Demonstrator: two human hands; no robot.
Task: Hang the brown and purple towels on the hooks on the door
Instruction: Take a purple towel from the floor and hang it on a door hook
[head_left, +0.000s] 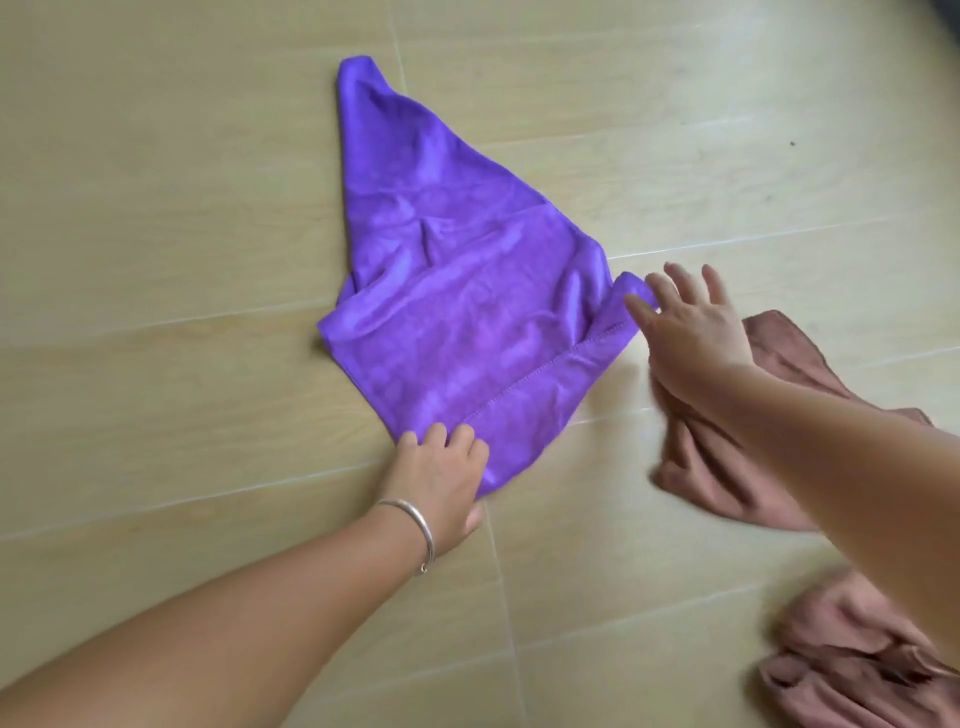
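A purple towel (457, 291) lies crumpled in a rough triangle on the tiled floor. My left hand (441, 483), with a silver bangle on the wrist, grips the towel's near corner, fingers curled over the edge and thumb beside it. My right hand (691, 327) hovers with fingers spread at the towel's right corner, its thumb tip touching the fabric. A brown towel (706, 467) lies bunched on the floor to the right, partly hidden under my right forearm. No door or hooks are in view.
Beige floor tiles (182, 208) with pale grout lines fill the view. More brown cloth (852, 670) is heaped at the bottom right corner; I cannot tell if it belongs to the same towel.
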